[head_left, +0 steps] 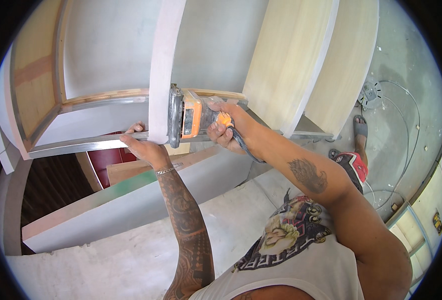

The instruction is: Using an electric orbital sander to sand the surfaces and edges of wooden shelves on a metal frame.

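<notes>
My right hand (pixel 225 124) is wrapped round an orange and grey power sander (pixel 193 117). The sander stands on its side, its dark pad against the edge of a narrow white board (pixel 164 55). From its rear, a dark cord trails along my right forearm. At the lower end of that board, my left hand (pixel 148 150) is closed round a shiny metal rail (pixel 78 146), with fingertips showing over its far side. The rail runs along the front of a large shelf-like frame with pale panels (pixel 116 45).
Wide wooden-faced boards (pixel 286 65) rise at the right of the frame. Below the rail lies a long white panel (pixel 146 205) with a green patch. A cable reel (pixel 370 94) with loose cord lies on the concrete floor, near a sandalled foot (pixel 360 126).
</notes>
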Demonstrator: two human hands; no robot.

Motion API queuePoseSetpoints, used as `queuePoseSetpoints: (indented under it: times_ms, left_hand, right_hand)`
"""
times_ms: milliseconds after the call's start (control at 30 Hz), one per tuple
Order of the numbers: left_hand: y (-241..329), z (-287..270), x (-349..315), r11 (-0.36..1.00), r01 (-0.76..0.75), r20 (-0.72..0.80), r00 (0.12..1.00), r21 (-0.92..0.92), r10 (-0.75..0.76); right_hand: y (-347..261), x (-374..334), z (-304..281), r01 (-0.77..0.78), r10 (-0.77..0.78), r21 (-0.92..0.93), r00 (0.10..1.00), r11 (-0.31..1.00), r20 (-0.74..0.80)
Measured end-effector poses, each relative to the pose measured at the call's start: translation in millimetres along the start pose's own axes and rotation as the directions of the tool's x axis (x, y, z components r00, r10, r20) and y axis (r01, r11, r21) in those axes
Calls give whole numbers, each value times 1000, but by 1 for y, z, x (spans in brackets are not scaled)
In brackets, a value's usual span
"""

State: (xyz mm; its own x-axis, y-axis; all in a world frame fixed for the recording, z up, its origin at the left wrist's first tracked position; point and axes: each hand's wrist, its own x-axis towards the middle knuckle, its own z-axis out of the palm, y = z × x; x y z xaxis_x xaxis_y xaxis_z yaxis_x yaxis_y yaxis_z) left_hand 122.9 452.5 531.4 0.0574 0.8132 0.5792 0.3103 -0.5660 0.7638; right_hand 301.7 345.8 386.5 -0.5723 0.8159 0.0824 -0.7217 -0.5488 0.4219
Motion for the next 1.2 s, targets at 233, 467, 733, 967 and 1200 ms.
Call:
queuePoseSetpoints:
  times_ms: [233,467,733,967,1200]
  left_hand:
    - [2,3,-1,1000,-13,-11,1000,22,14]
    - [-14,-10,9,992,-104,7,995,68,104]
    - [-17,-34,17,997,-70,-12,997,-22,70]
    - [-2,4,-4,998,27,-86,996,-49,-31]
    - [-20,-20,12,950,200,-99,968,-238,-229]
  right_hand:
    - [-1,8,-1,-19,17,46,1000,999,24]
    - [-9,22,-11,-46,50,-36,988,998,146]
    - [0,32,-7,-82,97,-96,982,992,160]
    - [-3,21,-13,-76,90,-103,985,992,144]
    - [1,25,-16,-172,173,-14,973,985,153]
